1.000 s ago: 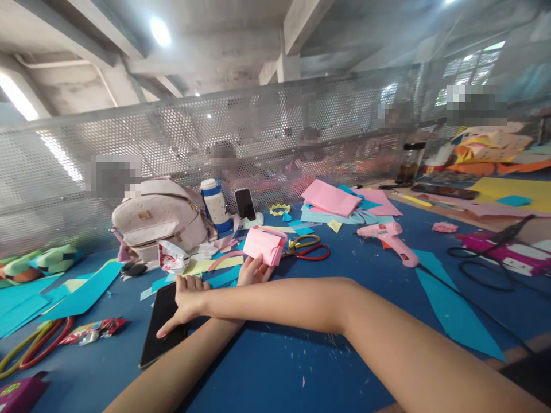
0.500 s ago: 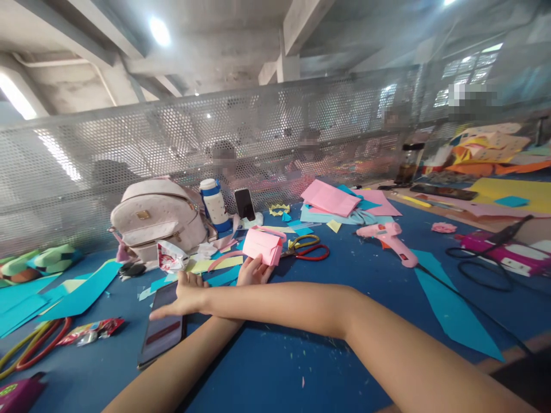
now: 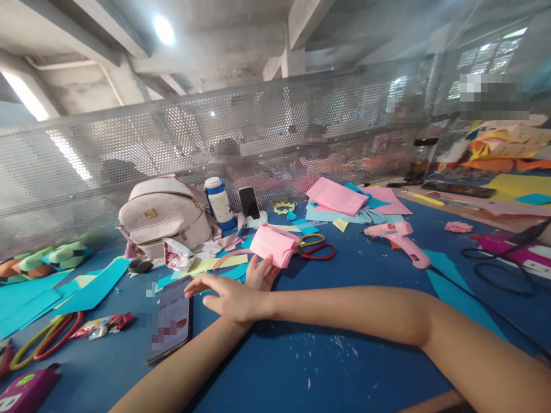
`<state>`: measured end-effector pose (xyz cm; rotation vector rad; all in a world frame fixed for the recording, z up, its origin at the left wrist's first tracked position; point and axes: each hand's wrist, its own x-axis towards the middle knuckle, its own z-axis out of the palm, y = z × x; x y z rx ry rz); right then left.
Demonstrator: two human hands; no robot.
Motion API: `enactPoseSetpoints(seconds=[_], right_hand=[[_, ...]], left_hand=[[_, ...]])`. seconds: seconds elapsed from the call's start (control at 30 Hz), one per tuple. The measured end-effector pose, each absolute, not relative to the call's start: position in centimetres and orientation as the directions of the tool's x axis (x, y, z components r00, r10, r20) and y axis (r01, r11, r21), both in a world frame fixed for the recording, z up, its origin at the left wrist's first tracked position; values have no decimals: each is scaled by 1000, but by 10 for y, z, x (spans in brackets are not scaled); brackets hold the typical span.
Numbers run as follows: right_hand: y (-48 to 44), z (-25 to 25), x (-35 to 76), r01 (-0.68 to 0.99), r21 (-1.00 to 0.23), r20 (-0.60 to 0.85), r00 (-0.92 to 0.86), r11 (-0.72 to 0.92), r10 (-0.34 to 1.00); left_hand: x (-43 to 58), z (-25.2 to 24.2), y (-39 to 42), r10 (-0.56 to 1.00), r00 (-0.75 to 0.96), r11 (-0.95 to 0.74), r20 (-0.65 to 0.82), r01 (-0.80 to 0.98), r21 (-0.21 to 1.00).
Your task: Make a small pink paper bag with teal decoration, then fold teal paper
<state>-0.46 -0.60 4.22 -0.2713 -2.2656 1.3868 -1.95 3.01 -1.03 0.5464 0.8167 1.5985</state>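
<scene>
My left hand [image 3: 260,273] pinches a folded pink paper piece [image 3: 275,245], shaped like a small bag, over the blue table. My right forearm crosses above my left one. With its fingers apart and holding nothing, my right hand [image 3: 230,297] hovers beside the upper right edge of a phone [image 3: 172,321], whose lit screen shows digits. Just right of the pink piece, a pair of scissors [image 3: 317,248] with red and yellow handles lies on the table.
A pink glue gun [image 3: 400,238] with a black cable lies to the right. Behind my hands stand a pale backpack [image 3: 166,215], a bottle [image 3: 219,203] and a second phone [image 3: 249,202]. Blue paper [image 3: 92,292], wrapped snacks [image 3: 103,326] and more scissors [image 3: 47,341] occupy the left. A perforated metal screen [image 3: 267,132] borders the back.
My right hand has drawn back to the right from over the phone, and the screen now shows digits. My left hand keeps hold of the pink paper piece. The view has shifted slightly.
</scene>
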Motion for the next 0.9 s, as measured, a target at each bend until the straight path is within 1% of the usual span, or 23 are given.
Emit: enactPoseSetpoints(seconds=[0.03,0.07,0.13,0.17,0.23,0.3,0.33,0.37,0.4,0.43,0.47,0.53,0.6,0.63,0.67,0.7,0.8,0.9], right_hand=[[-9,43,6,-102,-837,323,-885,537,336],[-11,43,16,-124,-726,358,-908,676,218],[-16,43,37,-176,-535,332,-943,826,14],[-17,43,47,-195,-478,312,-949,857,-43],[-17,46,68,-230,-442,308,-947,867,-94],[-15,54,89,-234,-488,308,-948,841,-85],[-12,59,98,-228,-526,306,-950,819,-68],[-9,63,108,-201,-578,306,-952,791,-18],[-5,66,117,-136,-628,306,-948,766,83],[1,68,125,-52,-666,310,-927,744,212],[7,68,133,29,-692,325,-880,722,346],[22,60,146,134,-731,379,-736,669,561],[37,45,156,159,-781,438,-550,604,711],[44,37,159,156,-805,448,-472,572,759],[50,28,162,142,-839,426,-429,525,796],[54,20,163,108,-878,385,-420,467,822],[57,5,162,-26,-950,281,-504,311,817],[54,4,159,-106,-960,274,-552,260,787]], left_hand=[[-20,-10,30,976,-195,-54,-97,-646,761],[-20,-9,30,975,-199,-54,-100,-645,762],[-21,-9,31,974,-204,-56,-101,-644,763],[-22,-10,31,973,-207,-59,-99,-644,763],[-22,-11,32,973,-213,-67,-94,-641,764],[-22,-11,32,972,-220,-76,-86,-636,768],[-22,-11,30,971,-224,-82,-81,-632,771],[-22,-10,29,971,-227,-89,-72,-627,774],[-22,-9,26,971,-231,-100,-60,-621,778],[-21,-8,24,971,-235,-114,-44,-615,780],[-20,-6,21,971,-238,-129,-25,-610,782],[-19,-3,17,970,-244,-158,9,-601,783],[-18,-1,16,968,-251,-173,25,-588,790],[-17,0,17,966,-255,-176,28,-580,795],[-17,0,17,965,-261,-178,29,-570,802],[-17,-1,18,964,-266,-180,30,-560,809],[-14,-1,17,964,-262,-183,47,-524,832],[-11,2,12,971,-227,-181,77,-480,859]])
